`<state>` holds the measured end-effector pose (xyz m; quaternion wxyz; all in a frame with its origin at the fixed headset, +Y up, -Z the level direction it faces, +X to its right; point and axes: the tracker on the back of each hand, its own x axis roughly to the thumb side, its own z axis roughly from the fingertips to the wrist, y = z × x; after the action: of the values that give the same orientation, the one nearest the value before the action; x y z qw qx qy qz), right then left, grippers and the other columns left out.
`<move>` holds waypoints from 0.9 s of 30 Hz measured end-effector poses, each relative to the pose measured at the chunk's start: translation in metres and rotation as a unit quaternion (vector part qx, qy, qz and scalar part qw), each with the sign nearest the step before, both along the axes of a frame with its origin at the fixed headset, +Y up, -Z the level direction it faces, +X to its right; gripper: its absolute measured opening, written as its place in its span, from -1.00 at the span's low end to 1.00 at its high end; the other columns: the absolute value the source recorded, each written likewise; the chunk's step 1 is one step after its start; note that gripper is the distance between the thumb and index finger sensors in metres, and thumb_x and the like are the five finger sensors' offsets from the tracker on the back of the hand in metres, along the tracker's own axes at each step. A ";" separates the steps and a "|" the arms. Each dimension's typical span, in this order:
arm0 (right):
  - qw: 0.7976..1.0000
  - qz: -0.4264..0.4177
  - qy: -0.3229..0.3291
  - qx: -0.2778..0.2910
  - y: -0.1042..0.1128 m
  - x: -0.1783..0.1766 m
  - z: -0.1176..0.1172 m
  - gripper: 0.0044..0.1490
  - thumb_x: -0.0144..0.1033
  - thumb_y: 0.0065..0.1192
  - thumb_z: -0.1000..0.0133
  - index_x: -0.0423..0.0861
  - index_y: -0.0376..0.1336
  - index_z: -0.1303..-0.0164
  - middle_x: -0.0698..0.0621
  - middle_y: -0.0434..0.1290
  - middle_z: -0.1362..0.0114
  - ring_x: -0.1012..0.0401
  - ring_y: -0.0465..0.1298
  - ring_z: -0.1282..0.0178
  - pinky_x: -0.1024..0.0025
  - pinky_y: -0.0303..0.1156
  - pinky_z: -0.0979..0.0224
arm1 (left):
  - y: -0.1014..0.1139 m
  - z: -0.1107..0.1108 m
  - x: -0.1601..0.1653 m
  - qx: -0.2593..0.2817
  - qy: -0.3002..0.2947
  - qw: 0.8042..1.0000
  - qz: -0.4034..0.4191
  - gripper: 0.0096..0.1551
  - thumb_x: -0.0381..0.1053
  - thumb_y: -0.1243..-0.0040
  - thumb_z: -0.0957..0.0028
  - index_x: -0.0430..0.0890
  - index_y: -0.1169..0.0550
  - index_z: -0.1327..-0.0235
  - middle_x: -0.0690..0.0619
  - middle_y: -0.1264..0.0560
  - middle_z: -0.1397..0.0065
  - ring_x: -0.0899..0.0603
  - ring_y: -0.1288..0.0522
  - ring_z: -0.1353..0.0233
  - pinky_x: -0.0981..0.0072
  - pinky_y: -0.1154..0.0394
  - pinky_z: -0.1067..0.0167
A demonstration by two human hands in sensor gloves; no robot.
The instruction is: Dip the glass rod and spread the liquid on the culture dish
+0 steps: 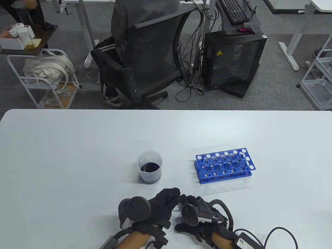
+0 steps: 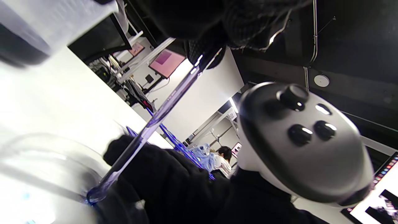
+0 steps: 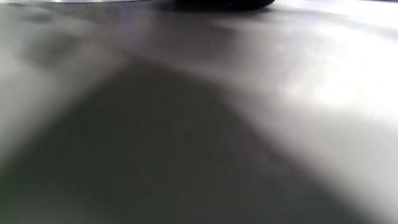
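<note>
My left hand (image 1: pixel 166 199) pinches a glass rod (image 2: pixel 161 109) near its top. The rod slants down, and its wet, bluish tip touches the clear culture dish (image 2: pixel 46 149). In the table view the dish (image 1: pixel 175 214) is mostly hidden between my two hands. My right hand (image 1: pixel 193 205) lies at the dish's right side, its gloved fingers (image 2: pixel 130 155) at the rim; whether it grips the dish is hidden. A clear beaker (image 1: pixel 149 167) with dark blue liquid stands just beyond my hands. The right wrist view shows only blurred table.
A blue test tube rack (image 1: pixel 224 164) stands to the right of the beaker, with no tubes in it. The white table (image 1: pixel 64 155) stretches wide to the left and right. An office chair and a computer case stand beyond the far edge.
</note>
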<state>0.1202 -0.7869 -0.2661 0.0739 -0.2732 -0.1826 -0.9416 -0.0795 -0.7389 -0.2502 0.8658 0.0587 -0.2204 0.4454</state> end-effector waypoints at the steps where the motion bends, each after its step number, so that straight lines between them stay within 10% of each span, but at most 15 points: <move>1: 1.000 0.000 0.000 0.000 0.000 0.000 0.000 0.39 0.61 -0.14 0.09 -0.10 -0.52 -0.54 -0.08 -0.27 -0.63 0.12 0.15 -0.29 0.28 0.33 -0.21 | 0.001 0.000 -0.001 0.005 0.002 1.000 -0.006 -0.51 0.10 -0.16 -0.27 0.11 -0.38 -0.45 0.10 -0.48 -0.44 0.08 -0.52 0.24 0.27 -0.53 0.42; 27: 1.000 0.000 0.000 0.000 0.000 0.000 0.000 0.39 0.60 -0.14 0.09 -0.10 -0.52 -0.54 -0.08 -0.27 -0.63 0.12 0.15 -0.29 0.28 0.33 -0.21 | 0.000 0.005 0.014 -0.035 -0.040 0.998 0.012 -0.51 0.11 -0.16 -0.27 0.13 -0.38 -0.45 0.11 -0.48 -0.46 0.08 -0.51 0.21 0.25 -0.53 0.39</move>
<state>0.1202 -0.7871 -0.2660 0.0739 -0.2736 -0.1826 -0.9414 -0.0660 -0.7387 -0.2453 0.8524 0.0129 -0.2388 0.4650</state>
